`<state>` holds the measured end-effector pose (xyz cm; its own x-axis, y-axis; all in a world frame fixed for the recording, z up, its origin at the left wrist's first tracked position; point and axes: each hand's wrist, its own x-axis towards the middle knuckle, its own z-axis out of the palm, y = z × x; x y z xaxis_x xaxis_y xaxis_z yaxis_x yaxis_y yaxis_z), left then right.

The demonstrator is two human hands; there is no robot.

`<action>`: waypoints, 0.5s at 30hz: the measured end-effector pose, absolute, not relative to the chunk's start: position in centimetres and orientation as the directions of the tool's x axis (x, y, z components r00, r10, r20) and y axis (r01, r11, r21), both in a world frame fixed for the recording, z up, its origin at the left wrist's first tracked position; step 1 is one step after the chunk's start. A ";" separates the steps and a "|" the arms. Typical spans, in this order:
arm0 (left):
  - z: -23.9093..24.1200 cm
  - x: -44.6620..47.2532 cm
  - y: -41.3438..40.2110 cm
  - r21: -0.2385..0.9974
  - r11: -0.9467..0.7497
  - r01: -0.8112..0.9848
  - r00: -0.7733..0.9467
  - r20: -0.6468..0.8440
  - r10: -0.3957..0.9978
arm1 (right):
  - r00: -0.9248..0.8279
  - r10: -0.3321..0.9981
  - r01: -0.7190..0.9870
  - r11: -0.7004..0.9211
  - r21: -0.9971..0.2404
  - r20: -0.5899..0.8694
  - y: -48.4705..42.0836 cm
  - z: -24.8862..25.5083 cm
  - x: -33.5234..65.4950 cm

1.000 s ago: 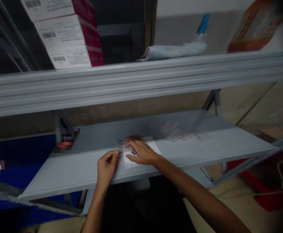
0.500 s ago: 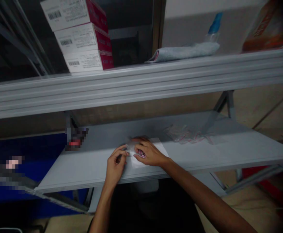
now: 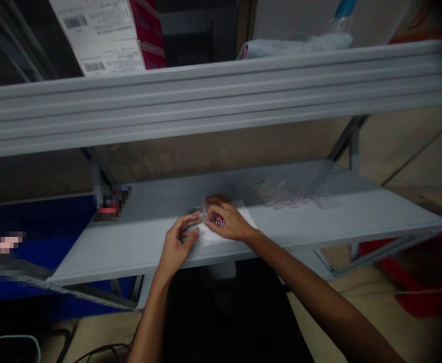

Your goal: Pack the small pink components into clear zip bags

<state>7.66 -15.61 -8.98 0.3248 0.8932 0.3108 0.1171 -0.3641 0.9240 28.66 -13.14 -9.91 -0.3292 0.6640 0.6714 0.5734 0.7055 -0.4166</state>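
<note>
Hands meet over the grey tabletop [image 3: 319, 222]: right hand [image 3: 226, 222] pinches a small clear bag [image 3: 208, 216] (pink bits inside) between fingertips, left hand [image 3: 179, 241] curled just beside it, touching its edge above white paper [image 3: 209, 236].

The right hand [image 3: 226, 222] covers most of the small pink items [image 3: 218, 220]; their kind and count cannot be determined. The clear bag [image 3: 205, 216] between both hands is barely discernible in the dim light. The left hand [image 3: 178, 242] hides the worktop [image 3: 130, 247] beneath it. The stacked boxes [image 3: 111, 35] and the blue-capped bottle [image 3: 344, 12] are cut off by the top edge. A pixelated patch [image 3: 111, 203] obscures an object at the worktop's left rear. The clear packets [image 3: 289, 196] are too faint to count.
</note>
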 end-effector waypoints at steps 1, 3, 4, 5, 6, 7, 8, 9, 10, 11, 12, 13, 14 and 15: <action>-9.0 7.7 -15.6 0.924 -0.365 0.112 0.324 0.313 0.893 | -0.302 0.673 0.573 0.694 -0.436 0.675 -13.1 -9.9 28.7; -9.0 7.8 -15.5 0.915 -0.379 0.136 0.339 0.316 0.886 | -0.264 0.685 0.570 0.679 -0.463 0.679 -13.0 -9.9 28.7; -9.0 7.9 -15.5 0.906 -0.391 0.162 0.352 0.318 0.881 | -0.253 0.689 0.569 0.674 -0.471 0.680 -12.9 -10.0 28.8; -9.0 7.9 -15.5 0.895 -0.405 0.190 0.364 0.319 0.875 | -0.244 0.693 0.572 0.668 -0.476 0.679 -12.8 -10.1 28.8; -9.0 7.9 -15.5 0.883 -0.416 0.216 0.375 0.318 0.871 | -0.238 0.697 0.577 0.662 -0.479 0.676 -12.8 -10.3 28.9; -9.0 8.0 -15.6 0.872 -0.426 0.240 0.387 0.317 0.866 | -0.232 0.703 0.584 0.653 -0.482 0.672 -12.7 -10.5 28.9; -8.9 8.0 -15.6 0.861 -0.436 0.261 0.398 0.316 0.861 | -0.225 0.712 0.595 0.641 -0.485 0.665 -12.7 -10.6 28.9; -8.9 8.0 -15.7 0.849 -0.448 0.281 0.409 0.317 0.856 | -0.211 0.722 0.608 0.624 -0.490 0.659 -12.7 -10.8 28.9; -8.9 8.0 -15.7 0.833 -0.465 0.301 0.423 0.320 0.848 | -0.190 0.732 0.625 0.603 -0.495 0.654 -12.8 -10.9 28.8; -8.9 8.0 -15.7 0.809 -0.489 0.325 0.438 0.330 0.836 | -0.164 0.741 0.645 0.580 -0.498 0.651 -12.8 -10.9 28.8; -9.0 7.9 -15.7 0.775 -0.522 0.355 0.452 0.347 0.822 | -0.135 0.747 0.666 0.555 -0.499 0.651 -12.9 -10.9 28.9; -9.0 8.0 -15.8 0.727 -0.562 0.394 0.462 0.372 0.805 | -0.101 0.750 0.687 0.528 -0.499 0.654 -12.9 -10.7 29.1; -9.1 8.0 -15.8 0.668 -0.601 0.440 0.471 0.398 0.787 | -0.063 0.746 0.708 0.501 -0.497 0.663 -13.0 -10.3 29.5; -9.2 8.0 -15.8 0.602 -0.632 0.488 0.478 0.421 0.771 | -0.021 0.734 0.728 0.476 -0.494 0.678 -13.1 -9.8 30.1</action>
